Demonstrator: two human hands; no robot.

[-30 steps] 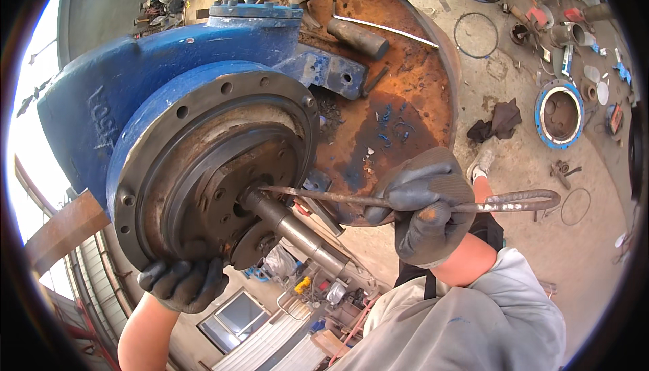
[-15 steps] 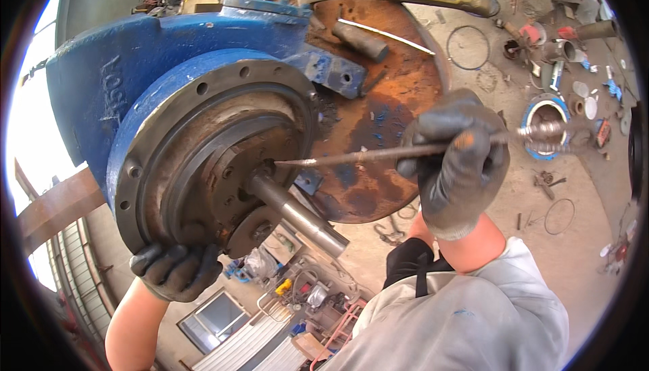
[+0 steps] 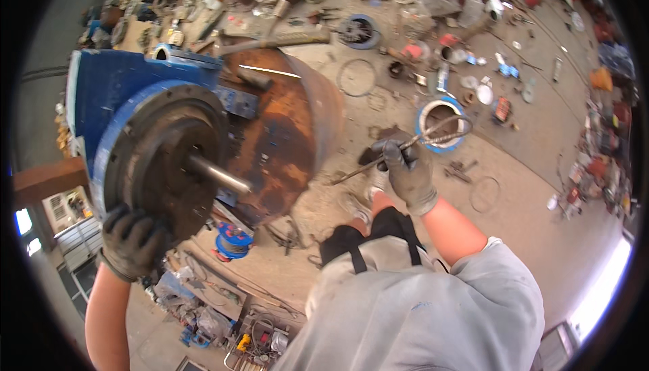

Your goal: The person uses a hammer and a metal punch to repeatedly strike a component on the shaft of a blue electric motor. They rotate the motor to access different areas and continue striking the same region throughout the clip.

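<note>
On the left is a blue cast machine housing (image 3: 101, 80) with a dark round metal flange (image 3: 116, 168) facing me. A bright steel shaft (image 3: 223, 176) sticks out from its middle, toward the lower right. My left hand (image 3: 135, 241), in a dark glove, is curled over the flange's lower edge. My right hand (image 3: 411, 176), gloved too, is closed around a thin metal rod (image 3: 356, 172). The rod's bent loop end shows beyond the hand, over the floor. Its straight end points down-left, well apart from the flange and shaft.
A rusty round drum-like stand (image 3: 324, 104) sits beside the housing, with a white stick (image 3: 269, 71) and a hammer (image 3: 287, 39) at its far side. On the floor lie a blue-rimmed ring (image 3: 423, 119), a blue cable reel (image 3: 233, 241) and a lot of scattered parts.
The rod's tip has left the flange near the shaft; my right hand has drawn it away. The view has shifted, showing more floor. My left hand stays at the flange's lower edge.
</note>
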